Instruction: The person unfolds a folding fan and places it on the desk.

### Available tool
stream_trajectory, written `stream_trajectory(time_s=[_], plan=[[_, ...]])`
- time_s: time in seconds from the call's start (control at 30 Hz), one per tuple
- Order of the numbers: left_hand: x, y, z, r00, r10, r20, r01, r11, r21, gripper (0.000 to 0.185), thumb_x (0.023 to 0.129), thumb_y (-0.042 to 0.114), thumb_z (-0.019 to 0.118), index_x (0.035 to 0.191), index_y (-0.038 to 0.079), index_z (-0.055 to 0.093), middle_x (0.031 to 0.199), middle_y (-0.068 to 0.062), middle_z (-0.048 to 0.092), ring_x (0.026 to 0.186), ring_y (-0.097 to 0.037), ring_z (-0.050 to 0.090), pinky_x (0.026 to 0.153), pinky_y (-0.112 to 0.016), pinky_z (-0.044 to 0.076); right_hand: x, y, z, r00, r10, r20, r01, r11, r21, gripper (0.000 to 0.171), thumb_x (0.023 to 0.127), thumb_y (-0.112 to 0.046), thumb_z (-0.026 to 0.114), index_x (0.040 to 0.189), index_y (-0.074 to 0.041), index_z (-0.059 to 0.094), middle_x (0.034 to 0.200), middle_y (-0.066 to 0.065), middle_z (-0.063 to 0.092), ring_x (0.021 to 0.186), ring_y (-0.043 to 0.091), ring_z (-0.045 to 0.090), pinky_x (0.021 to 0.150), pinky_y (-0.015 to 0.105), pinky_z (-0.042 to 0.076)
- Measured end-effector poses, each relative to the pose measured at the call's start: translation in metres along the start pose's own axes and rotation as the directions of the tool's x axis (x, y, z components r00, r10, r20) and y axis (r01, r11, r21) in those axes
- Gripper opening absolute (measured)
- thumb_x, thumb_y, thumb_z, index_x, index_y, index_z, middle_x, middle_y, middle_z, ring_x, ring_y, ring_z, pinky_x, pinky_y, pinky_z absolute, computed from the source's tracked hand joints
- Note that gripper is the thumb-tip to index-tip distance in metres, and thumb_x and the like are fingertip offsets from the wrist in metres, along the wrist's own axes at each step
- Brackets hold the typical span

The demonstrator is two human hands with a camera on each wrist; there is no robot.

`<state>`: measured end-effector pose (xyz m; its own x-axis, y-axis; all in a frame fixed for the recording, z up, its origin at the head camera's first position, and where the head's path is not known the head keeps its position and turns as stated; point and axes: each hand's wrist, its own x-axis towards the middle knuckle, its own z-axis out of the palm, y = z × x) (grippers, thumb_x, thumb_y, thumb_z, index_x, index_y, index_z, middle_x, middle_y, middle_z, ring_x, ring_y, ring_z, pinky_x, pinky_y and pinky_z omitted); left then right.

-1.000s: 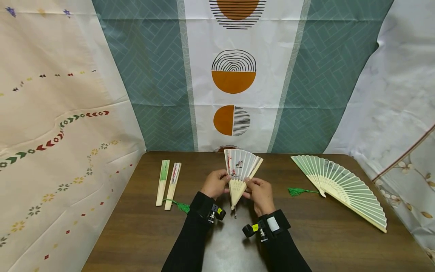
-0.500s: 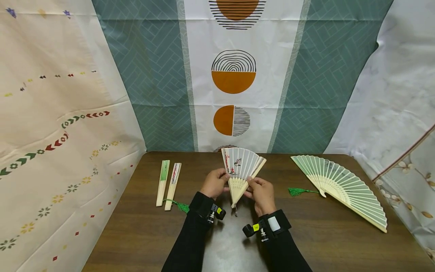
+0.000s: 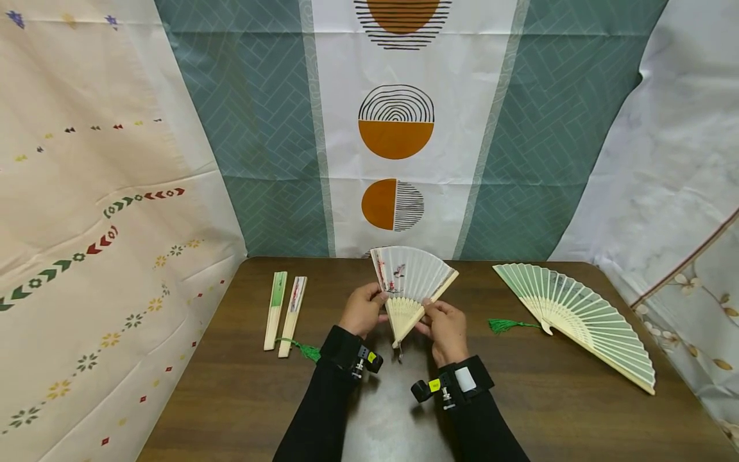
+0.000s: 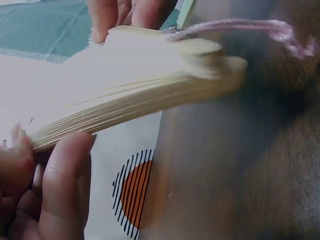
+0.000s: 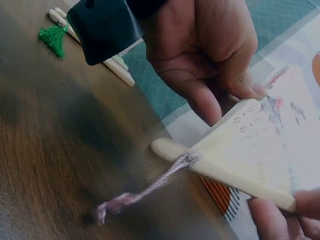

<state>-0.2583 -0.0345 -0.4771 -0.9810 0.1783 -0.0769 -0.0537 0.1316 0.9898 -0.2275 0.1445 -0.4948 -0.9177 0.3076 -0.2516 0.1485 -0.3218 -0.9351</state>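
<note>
A white paper folding fan (image 3: 411,269) with pale ribs and red and dark printing is partly spread above the table, its pivot end toward me. My left hand (image 3: 361,310) pinches its left side, thumb in front. My right hand (image 3: 444,330) pinches the right edge between thumb and fingers. From the pivot hangs a pinkish cord (image 5: 150,187), which also shows as a twisted cord (image 4: 235,22) in the left wrist view. There the stacked ribs (image 4: 115,107) lie edge-on beside the left hand's fingers (image 4: 67,180).
Two folded fans, one green-topped (image 3: 276,311) and one white-topped (image 3: 293,314), lie on the brown table (image 3: 219,398) at left. A green tassel (image 3: 308,351) trails beside them. At right lies a spread pale green fan (image 3: 583,324) with its own tassel (image 3: 503,325). Patterned cloth (image 3: 398,212) hangs behind.
The white fan has spread wider between my hands and risen slightly; its right edge has swung to the right. Both hands keep their grip. The other fans stay where they were.
</note>
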Motion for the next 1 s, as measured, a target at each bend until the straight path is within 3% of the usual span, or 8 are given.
stream_trajectory(time_s=[0.17, 0.47, 0.77, 1.0], plan=[[0.0008, 0.0004, 0.0002, 1.000, 0.012, -0.021, -0.013, 0.999, -0.038, 0.026, 0.120, 0.000, 0.050, 0.133, -0.013, 0.068, 0.133, -0.031, 0.070, 0.112, -0.030, 0.075, 0.095, -0.049, 0.074, 0.0004, -0.0003, -0.0013, 1.000, 0.004, -0.010, -0.004, 1.000, 0.001, 0.025, 0.116, -0.008, 0.063, 0.122, 0.016, 0.070, 0.093, 0.003, 0.064, 0.077, 0.008, 0.067, 0.066, 0.019, 0.069], [0.0026, 0.0012, 0.0002, 0.998, 0.004, -0.058, -0.009, 0.996, -0.085, 0.027, 0.120, 0.002, 0.051, 0.135, -0.012, 0.068, 0.136, -0.029, 0.068, 0.128, -0.033, 0.068, 0.100, -0.052, 0.073, 0.0008, -0.0015, -0.0022, 1.000, 0.000, -0.014, 0.001, 0.998, 0.058, 0.034, 0.117, -0.011, 0.063, 0.134, 0.018, 0.067, 0.085, -0.001, 0.072, 0.072, 0.006, 0.074, 0.066, 0.019, 0.069], [0.0031, 0.0019, 0.0016, 0.994, 0.007, -0.109, -0.019, 0.993, -0.116, 0.029, 0.120, 0.001, 0.051, 0.139, -0.012, 0.068, 0.136, -0.031, 0.071, 0.119, -0.028, 0.072, 0.097, -0.052, 0.073, 0.0020, -0.0007, -0.0049, 1.000, 0.004, -0.024, -0.001, 0.994, 0.105, 0.033, 0.118, -0.011, 0.061, 0.135, 0.016, 0.066, 0.087, -0.002, 0.074, 0.076, 0.005, 0.076, 0.068, 0.020, 0.070], [0.0056, 0.0010, 0.0045, 0.988, 0.019, -0.152, -0.043, 0.987, -0.153, 0.020, 0.119, 0.001, 0.054, 0.119, -0.013, 0.068, 0.121, -0.020, 0.069, 0.114, -0.023, 0.068, 0.094, -0.051, 0.074, 0.0037, 0.0002, -0.0056, 0.999, -0.008, -0.033, 0.013, 0.988, 0.154, 0.026, 0.118, -0.010, 0.061, 0.128, 0.013, 0.069, 0.088, -0.003, 0.078, 0.078, 0.006, 0.079, 0.068, 0.020, 0.070]])
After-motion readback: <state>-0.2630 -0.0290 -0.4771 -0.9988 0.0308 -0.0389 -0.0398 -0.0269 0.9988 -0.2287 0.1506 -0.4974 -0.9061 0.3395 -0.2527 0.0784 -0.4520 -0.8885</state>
